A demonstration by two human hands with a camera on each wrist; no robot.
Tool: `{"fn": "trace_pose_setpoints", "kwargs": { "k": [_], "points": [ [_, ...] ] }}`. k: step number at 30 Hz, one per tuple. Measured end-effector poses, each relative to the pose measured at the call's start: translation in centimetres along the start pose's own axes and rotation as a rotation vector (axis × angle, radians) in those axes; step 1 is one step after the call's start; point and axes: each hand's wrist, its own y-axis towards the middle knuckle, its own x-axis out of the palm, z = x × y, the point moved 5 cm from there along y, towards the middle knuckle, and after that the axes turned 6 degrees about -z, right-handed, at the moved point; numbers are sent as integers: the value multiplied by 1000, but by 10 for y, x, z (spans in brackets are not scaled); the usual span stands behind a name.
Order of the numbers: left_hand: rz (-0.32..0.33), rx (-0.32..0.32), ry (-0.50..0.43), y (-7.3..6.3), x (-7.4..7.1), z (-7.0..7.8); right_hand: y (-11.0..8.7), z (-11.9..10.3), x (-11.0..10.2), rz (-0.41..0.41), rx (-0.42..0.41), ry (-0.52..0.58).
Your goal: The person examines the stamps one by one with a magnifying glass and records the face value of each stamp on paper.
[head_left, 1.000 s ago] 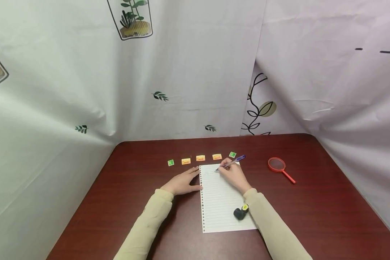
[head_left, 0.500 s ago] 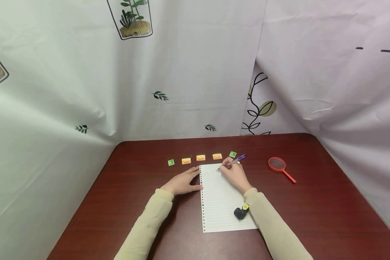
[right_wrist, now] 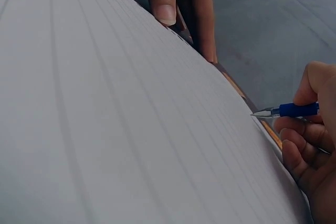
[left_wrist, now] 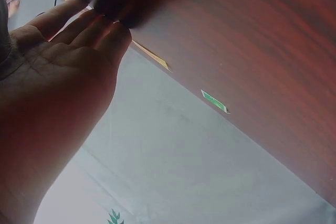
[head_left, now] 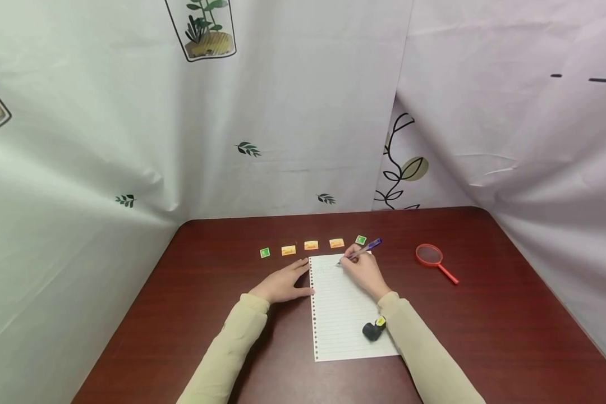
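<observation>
A sheet of lined loose-leaf paper (head_left: 340, 314) lies on the table, punched holes along its left edge. My right hand (head_left: 366, 274) pinches a blue pen (head_left: 368, 246) between thumb and fingers, its tip at the upper part of the sheet beside faint marks. In the right wrist view the pen's blue grip (right_wrist: 299, 109) and bare metal tip show clearly. My left hand (head_left: 281, 283) rests with fingers extended, fingertips and thumb at the sheet's left edge. The left wrist view shows that palm (left_wrist: 68, 72) from the side, fingers straight.
Above the sheet runs a row of small stickers: orange ones (head_left: 311, 245) between a green one (head_left: 265, 252) and another green one (head_left: 361, 239). A red magnifying glass (head_left: 429, 255) lies to the right. A black wrist camera (head_left: 372, 331) sits by the right sleeve. White curtains surround the table.
The pen tip shifts slightly right along the top of the sheet, then a little back. The left hand and the paper stay in place.
</observation>
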Motion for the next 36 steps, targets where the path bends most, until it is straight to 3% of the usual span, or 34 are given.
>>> {"fn": "trace_pose_setpoints", "kwargs": {
  "k": [11,19,36],
  "points": [
    [-4,-8,3,0,0,1,-1,0,1,-27,12,-9],
    [-7,-10,4,1,1,0,0,2,0,14,28,-40],
    [-14,-22,-6,1,-1,2,3,2,-1,-6,35,-19]
  ]
}}
